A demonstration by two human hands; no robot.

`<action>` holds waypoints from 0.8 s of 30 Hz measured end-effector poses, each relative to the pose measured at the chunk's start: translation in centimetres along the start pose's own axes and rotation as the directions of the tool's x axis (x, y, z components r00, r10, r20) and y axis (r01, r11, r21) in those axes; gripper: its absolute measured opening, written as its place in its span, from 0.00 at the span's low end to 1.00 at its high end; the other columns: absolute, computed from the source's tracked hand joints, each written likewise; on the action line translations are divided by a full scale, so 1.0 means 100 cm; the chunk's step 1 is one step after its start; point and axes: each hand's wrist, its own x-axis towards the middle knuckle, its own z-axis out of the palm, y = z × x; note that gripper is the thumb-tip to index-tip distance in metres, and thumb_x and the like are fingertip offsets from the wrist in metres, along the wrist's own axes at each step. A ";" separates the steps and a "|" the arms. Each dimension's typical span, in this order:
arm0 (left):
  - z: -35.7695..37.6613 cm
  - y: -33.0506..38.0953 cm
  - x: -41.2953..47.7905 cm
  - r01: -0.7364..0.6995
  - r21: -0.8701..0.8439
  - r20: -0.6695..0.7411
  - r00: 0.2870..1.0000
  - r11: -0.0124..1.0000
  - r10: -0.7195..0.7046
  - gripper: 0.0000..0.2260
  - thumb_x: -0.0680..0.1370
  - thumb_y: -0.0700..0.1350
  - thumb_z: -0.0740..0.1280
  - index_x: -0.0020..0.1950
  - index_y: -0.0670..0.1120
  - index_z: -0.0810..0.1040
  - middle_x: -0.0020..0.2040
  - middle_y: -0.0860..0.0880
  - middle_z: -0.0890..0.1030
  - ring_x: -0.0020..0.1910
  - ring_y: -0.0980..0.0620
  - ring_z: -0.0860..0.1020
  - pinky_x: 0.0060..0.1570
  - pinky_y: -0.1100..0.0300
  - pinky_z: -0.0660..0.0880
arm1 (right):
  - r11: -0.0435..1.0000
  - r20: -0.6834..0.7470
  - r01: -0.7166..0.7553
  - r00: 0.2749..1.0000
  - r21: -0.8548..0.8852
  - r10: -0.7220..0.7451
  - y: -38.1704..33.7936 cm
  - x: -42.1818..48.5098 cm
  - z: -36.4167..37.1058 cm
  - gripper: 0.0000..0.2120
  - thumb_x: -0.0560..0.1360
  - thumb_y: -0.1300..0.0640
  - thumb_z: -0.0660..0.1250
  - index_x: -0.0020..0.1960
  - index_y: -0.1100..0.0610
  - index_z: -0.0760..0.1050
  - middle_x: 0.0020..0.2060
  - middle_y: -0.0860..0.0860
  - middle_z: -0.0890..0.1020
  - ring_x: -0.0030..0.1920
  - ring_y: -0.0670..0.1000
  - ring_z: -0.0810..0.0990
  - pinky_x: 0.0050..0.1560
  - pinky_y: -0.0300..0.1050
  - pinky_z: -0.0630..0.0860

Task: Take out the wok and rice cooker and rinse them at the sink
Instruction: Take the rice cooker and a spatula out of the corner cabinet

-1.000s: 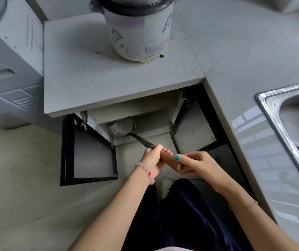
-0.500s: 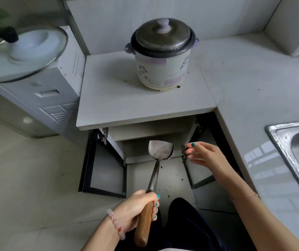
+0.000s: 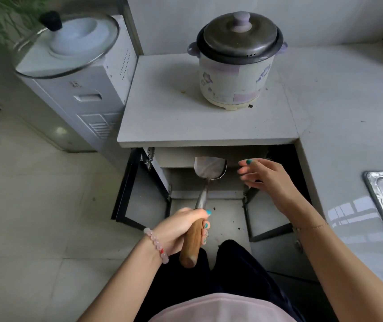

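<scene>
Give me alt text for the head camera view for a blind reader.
The left hand grips a spatula by its wooden handle, blade toward an open cabinet, while the right hand reaches open beside it. A lidded rice cooker stands on the counter above; a sink shows at right.

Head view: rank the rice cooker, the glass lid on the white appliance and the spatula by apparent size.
1. The rice cooker and the glass lid: similar width, too close to rank.
2. The spatula, gripped by the left hand: clearly slimmest, though it is nearer the camera.
</scene>
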 end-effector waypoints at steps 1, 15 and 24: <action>0.001 0.002 0.001 -0.003 0.005 -0.003 1.000 1.000 0.003 0.08 0.78 0.39 0.61 0.40 0.42 0.66 0.25 0.50 0.72 0.20 0.56 0.70 0.20 0.65 0.68 | 1.000 0.005 -0.002 1.000 0.001 0.002 0.000 0.001 -0.001 0.10 0.78 0.55 0.61 0.47 0.52 0.81 0.38 0.48 0.84 0.39 0.44 0.82 0.49 0.42 0.79; 0.014 0.074 -0.045 0.092 -0.004 0.142 0.986 0.996 -0.091 0.05 0.78 0.40 0.57 0.42 0.43 0.65 0.25 0.51 0.69 0.19 0.59 0.68 0.17 0.68 0.67 | 0.999 0.038 0.029 0.999 0.022 -0.030 -0.033 0.027 -0.022 0.10 0.79 0.57 0.61 0.51 0.57 0.80 0.41 0.52 0.83 0.44 0.50 0.81 0.50 0.42 0.78; 0.011 0.092 -0.092 0.010 -0.014 0.165 0.986 1.000 -0.007 0.04 0.72 0.41 0.60 0.41 0.42 0.66 0.24 0.49 0.69 0.16 0.56 0.68 0.15 0.68 0.67 | 0.992 0.120 0.120 0.986 -0.029 -0.116 -0.068 0.045 -0.016 0.10 0.79 0.55 0.61 0.51 0.56 0.80 0.45 0.53 0.84 0.47 0.51 0.82 0.50 0.42 0.78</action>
